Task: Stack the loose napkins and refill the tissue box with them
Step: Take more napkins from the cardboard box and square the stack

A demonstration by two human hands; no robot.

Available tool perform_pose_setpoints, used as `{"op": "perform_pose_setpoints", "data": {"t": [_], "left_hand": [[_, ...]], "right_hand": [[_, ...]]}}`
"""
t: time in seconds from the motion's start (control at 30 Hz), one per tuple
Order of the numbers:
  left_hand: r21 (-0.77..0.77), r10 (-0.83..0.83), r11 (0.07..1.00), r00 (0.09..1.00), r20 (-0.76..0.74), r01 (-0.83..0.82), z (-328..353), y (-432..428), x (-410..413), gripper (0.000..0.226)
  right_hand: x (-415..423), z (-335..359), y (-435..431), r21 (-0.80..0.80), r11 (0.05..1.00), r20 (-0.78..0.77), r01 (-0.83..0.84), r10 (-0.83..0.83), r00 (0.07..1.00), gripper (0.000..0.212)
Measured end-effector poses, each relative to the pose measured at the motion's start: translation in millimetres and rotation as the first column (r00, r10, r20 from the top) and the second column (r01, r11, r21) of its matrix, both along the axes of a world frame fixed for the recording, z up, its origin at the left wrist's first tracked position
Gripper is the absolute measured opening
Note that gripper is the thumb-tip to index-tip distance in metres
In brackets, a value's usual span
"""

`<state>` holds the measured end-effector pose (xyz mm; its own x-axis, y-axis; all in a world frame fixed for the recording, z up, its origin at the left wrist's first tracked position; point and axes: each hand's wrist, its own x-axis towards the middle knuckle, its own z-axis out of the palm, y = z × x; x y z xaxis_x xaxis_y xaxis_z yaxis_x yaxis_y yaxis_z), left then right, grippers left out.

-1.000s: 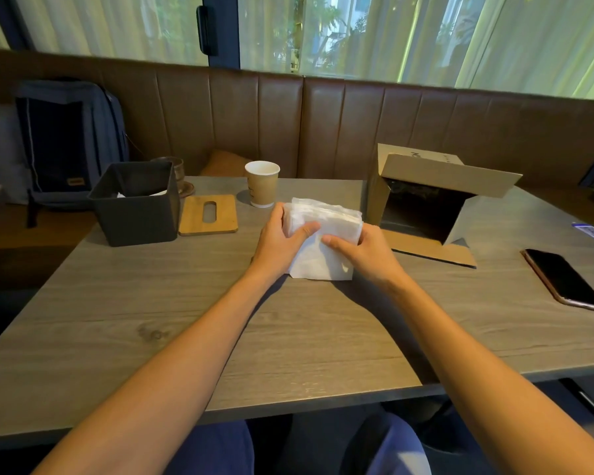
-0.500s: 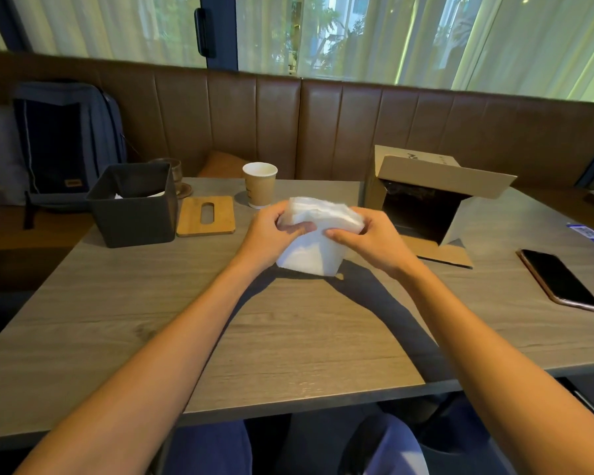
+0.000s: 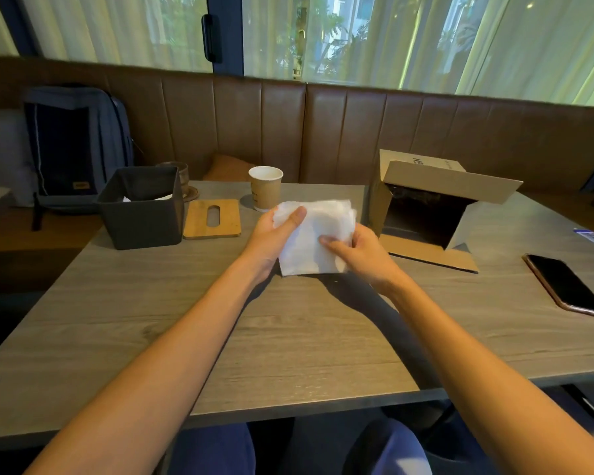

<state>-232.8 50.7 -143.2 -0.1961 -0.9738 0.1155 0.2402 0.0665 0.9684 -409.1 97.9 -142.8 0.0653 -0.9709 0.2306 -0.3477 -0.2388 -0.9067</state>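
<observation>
Lowered since half a second ago, the stack of napkins (image 3: 311, 241) now stands on its bottom edge at the table (image 3: 288, 337), where before it hung tilted above its own shadow. Whether that edge fully touches the wood I cannot quite tell.

Widest of all is that grey wood-grain table, with the brown padded bench (image 3: 323, 132) running behind it. On the bench at the far left a dark backpack (image 3: 79, 142) stands upright. At the right of the table a cardboard box (image 3: 453, 181) lies on its side, its dark mouth open toward me and one flap flat on the wood. At the far left sits the dark tissue box (image 3: 141, 224), open at the top, with a little white paper showing inside. It is well apart from the napkins.

The stack itself is mid-table, between the tissue box and the cardboard box, held nearly upright and facing me. I grip its upper left corner in my left hand (image 3: 271, 234), thumb laid over the front. My right hand (image 3: 360, 255) pinches the lower right part, thumb on the front face and fingers curled behind.

A phone (image 3: 566, 286) lies flat, dark side up, near the right edge. The wooden lid (image 3: 212, 219) with its slot lies flat just beside the tissue box. A paper cup (image 3: 265, 188) stands upright just behind the napkins.
</observation>
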Motion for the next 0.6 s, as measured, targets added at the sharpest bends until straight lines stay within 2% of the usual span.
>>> {"op": "perform_pose_setpoints", "data": {"t": [0.1,0.2,0.3,0.37,0.43,0.5,0.6], "left_hand": [[-0.067,0.044,0.997,0.997,0.067,-0.039,1.0,0.9,-7.5,0.026],[-0.101,0.045,0.994,0.989,0.14,-0.031,0.4,1.4,-10.3,0.035],[-0.104,-0.031,0.993,0.968,0.25,0.058,-4.1,1.0,-12.8,0.051],[-0.142,0.008,0.989,0.954,0.3,0.036,-5.7,2.6,-15.4,0.052],[-0.188,0.073,0.982,0.959,0.275,-0.021,-4.1,2.1,-14.5,0.044],[-0.179,0.071,0.983,0.97,0.231,-0.029,-5.4,-0.9,-11.1,0.042],[-0.167,0.059,0.986,0.97,0.238,-0.019,-10.4,-3.1,-13.3,0.039]], "right_hand": [[5.2,-4.8,5.5,-0.023,0.999,0.103,-0.039,0.041,0.994,0.046],[-0.7,0.8,1.6,-0.017,1.0,-0.014,-0.009,0.009,1.0,0.052],[-5.9,2.4,-1.1,-0.006,1.0,-0.085,0.016,-0.017,0.996,0.038],[-6.7,3.4,-0.3,-0.02,1.0,-0.131,-0.002,-0.001,0.991,0.031],[-10.1,3.4,0.0,-0.022,1.0,-0.106,0.0,-0.002,0.994,0.026],[-15.3,0.5,1.3,-0.004,1.0,-0.047,0.017,-0.017,0.999,0.018],[-17.7,-8.8,0.5,0.019,0.998,-0.029,0.067,-0.066,0.997,0.027]]}}
